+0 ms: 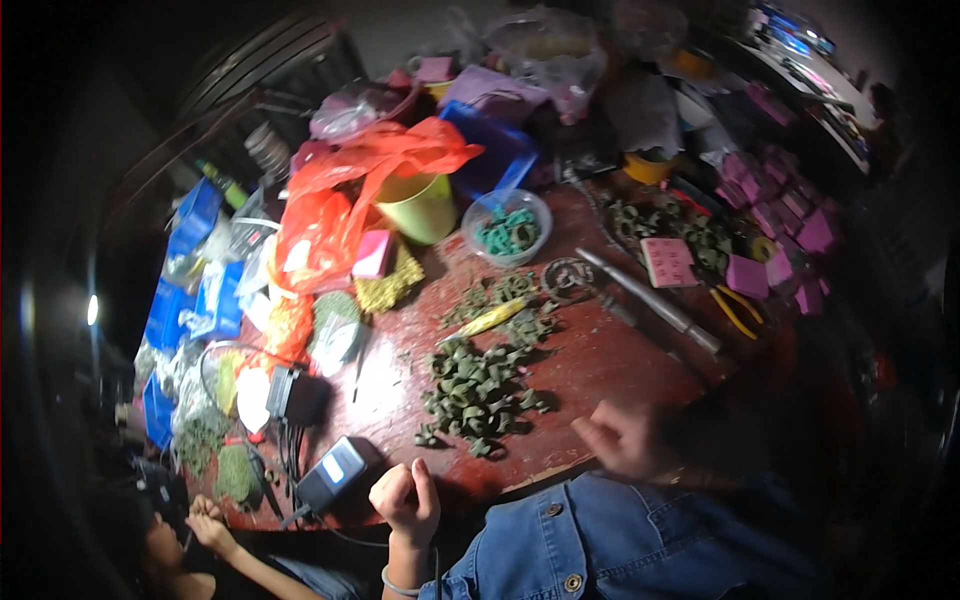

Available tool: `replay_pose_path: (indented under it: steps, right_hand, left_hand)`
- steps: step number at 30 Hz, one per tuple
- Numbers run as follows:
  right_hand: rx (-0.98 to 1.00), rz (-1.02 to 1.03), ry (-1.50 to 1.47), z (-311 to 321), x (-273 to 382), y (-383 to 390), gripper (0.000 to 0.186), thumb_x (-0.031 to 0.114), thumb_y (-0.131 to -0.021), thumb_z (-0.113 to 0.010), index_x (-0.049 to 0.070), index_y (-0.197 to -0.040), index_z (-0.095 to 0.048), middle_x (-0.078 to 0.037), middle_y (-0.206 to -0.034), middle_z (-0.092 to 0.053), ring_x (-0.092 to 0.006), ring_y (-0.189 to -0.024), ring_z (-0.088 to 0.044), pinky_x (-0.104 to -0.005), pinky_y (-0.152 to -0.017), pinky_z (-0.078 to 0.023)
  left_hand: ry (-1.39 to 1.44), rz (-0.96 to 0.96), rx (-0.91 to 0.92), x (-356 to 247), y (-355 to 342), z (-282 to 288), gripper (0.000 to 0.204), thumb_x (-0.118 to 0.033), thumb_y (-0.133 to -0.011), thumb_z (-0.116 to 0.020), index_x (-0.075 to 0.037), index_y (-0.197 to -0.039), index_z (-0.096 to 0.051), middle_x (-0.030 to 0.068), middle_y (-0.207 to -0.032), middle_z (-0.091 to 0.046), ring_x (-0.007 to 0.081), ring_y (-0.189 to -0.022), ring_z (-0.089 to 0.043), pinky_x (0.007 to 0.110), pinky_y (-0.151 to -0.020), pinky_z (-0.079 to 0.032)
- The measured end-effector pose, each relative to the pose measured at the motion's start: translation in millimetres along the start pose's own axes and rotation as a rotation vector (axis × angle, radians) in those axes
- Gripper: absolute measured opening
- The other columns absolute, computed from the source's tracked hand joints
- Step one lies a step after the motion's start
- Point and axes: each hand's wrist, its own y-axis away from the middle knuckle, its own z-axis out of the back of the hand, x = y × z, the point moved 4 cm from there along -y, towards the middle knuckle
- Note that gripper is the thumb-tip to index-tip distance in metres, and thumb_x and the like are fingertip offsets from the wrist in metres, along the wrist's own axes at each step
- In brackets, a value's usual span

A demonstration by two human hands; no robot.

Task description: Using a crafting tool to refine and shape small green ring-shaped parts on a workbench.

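- Left hand [405, 497], near edge of the red tabletop [600, 360], fingers clenched in a fist, seemingly around a thin cord.
- Right hand [622, 437], blurred, fingers loosely curled, apparently empty.
- Just beyond lies the pile of green rings [475, 390]; picking one ring singly from its near edge seems wisest.

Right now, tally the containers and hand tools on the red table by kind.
Clear round tub holding green rings: 1
Lime-green cup: 1
Yellow-handled pliers: 1
Long metal rod: 1
Total: 4

The loose green pieces piled mid-table are too many and too tangled to count. The left hand is a closed fist; the right hand is blurred.
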Motion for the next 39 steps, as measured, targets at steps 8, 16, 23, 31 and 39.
replay_pose_path:
  steps: [8,16,23,31,39]
  right_hand:
    - [0.911,0.335,-1.307,20.1,135.0,-64.4,0.033,0.031,-0.093,-0.068,0.004,-0.111,-0.072,-0.012,-0.091,-0.064,-0.0192,-0.065,-0.058,-0.0269,-0.053,-0.045]
    - [0.621,0.561,-1.542,-5.9,167.4,-52.1,0.038,0.038,-0.090,-0.069,0.008,-0.112,-0.075,-0.012,-0.084,-0.059,-0.0129,-0.052,-0.048,-0.0237,-0.041,-0.036]
    - [0.644,0.520,-1.556,-14.7,163.5,-44.3,0.038,0.039,-0.090,-0.069,0.008,-0.112,-0.075,-0.013,-0.084,-0.059,-0.0127,-0.051,-0.048,-0.0233,-0.040,-0.036]
    - [0.917,0.326,-1.017,8.2,120.6,-59.0,0.040,0.028,-0.091,-0.070,0.002,-0.121,-0.064,-0.013,-0.098,-0.067,-0.0199,-0.086,-0.067,-0.0332,-0.070,-0.056]
    - [-0.364,-0.264,0.497,127.6,-54.3,-18.5,0.010,0.010,-0.092,-0.067,0.001,-0.089,-0.065,-0.007,-0.072,-0.064,-0.0133,-0.061,-0.060,-0.0275,-0.058,-0.046]
  left_hand:
    - [-0.099,0.032,0.065,21.3,15.5,-3.3,0.044,0.002,-0.081,-0.070,-0.005,-0.056,-0.035,0.0095,-0.049,-0.035,0.0254,-0.039,-0.038,0.035,-0.041,-0.029]
    - [-0.058,-0.003,0.065,10.2,9.4,-7.1,0.044,0.002,-0.080,-0.071,-0.005,-0.055,-0.036,0.0093,-0.050,-0.035,0.0258,-0.040,-0.038,0.036,-0.041,-0.029]
    - [-0.025,0.008,0.060,13.3,10.8,-6.6,0.043,0.002,-0.080,-0.070,-0.005,-0.055,-0.036,0.0091,-0.050,-0.035,0.0254,-0.039,-0.038,0.036,-0.041,-0.029]
    - [-0.051,-0.032,0.062,13.2,10.0,-7.4,0.039,0.001,-0.079,-0.072,-0.006,-0.058,-0.040,0.0090,-0.051,-0.038,0.0253,-0.042,-0.041,0.035,-0.042,-0.032]
    - [0.169,0.225,0.078,-7.7,-18.8,1.1,0.020,0.004,-0.080,-0.071,0.000,-0.075,-0.052,0.0086,-0.069,-0.052,0.0195,-0.056,-0.049,0.030,-0.053,-0.039]
